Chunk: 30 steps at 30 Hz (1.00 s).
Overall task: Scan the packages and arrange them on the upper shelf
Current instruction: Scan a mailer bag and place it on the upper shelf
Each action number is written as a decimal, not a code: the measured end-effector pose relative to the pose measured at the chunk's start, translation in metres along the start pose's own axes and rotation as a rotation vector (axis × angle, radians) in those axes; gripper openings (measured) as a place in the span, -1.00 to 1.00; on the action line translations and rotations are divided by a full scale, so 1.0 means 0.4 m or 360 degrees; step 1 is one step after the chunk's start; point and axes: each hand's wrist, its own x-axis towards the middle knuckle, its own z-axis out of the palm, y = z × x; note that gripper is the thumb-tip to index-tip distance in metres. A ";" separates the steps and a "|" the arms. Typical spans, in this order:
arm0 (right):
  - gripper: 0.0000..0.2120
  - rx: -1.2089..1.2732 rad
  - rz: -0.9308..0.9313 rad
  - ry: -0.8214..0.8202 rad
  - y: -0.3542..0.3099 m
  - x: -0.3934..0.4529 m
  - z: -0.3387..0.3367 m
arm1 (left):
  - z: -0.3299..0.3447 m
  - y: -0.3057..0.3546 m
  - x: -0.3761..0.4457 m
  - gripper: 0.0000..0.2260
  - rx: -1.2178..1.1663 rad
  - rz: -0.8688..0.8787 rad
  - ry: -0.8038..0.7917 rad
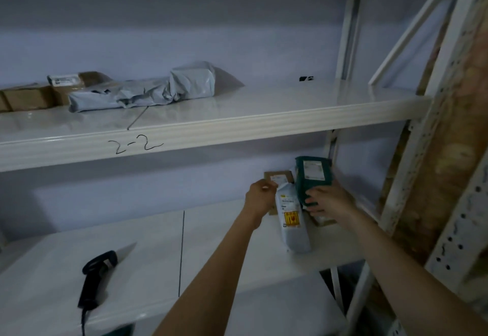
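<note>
Now both hands are on the lower shelf (224,232), at the pile by the R post. Left hand (260,194): grip pinching the top corner of the white pkg (291,219), which lies flat with its label up. Right hand (326,199): grip wrapped round the bottom of the green pkg (313,177), held upright, label facing out. Brown box (280,177) behind them. Scanner (96,280) lies well apart, far L on the same shelf. Upper shelf (237,116), marked 2-2, has grey bags (148,90) and boxes (39,92) at L.
</note>
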 end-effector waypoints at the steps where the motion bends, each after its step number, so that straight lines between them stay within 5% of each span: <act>1: -0.87 0.0015 0.0058 -0.0005 0.020 0.025 -0.007 | 0.013 -0.017 0.022 -0.76 -0.0028 -0.0059 -0.0017; 13: -0.75 -0.0284 0.0190 0.0204 0.070 0.448 -0.186 | 0.222 -0.023 0.348 -0.88 -0.0223 -0.0427 -0.0068; 17: -0.79 -0.0456 0.0229 0.0092 0.104 0.507 -0.178 | 0.293 -0.067 0.396 -0.62 -0.0101 -0.0449 -0.0166; 21: -0.66 -0.0410 0.0248 -0.0012 0.139 0.596 -0.184 | 0.327 -0.084 0.453 -0.45 -0.0018 -0.0400 -0.0110; 28: -0.85 -0.0068 0.0355 -0.0099 0.130 0.579 -0.167 | 0.373 -0.076 0.496 -0.62 0.0000 -0.0407 -0.0308; 30: -0.71 -0.0007 0.0356 -0.0049 0.138 0.590 -0.178 | 0.378 -0.091 0.516 -0.60 -0.0023 -0.0440 -0.0323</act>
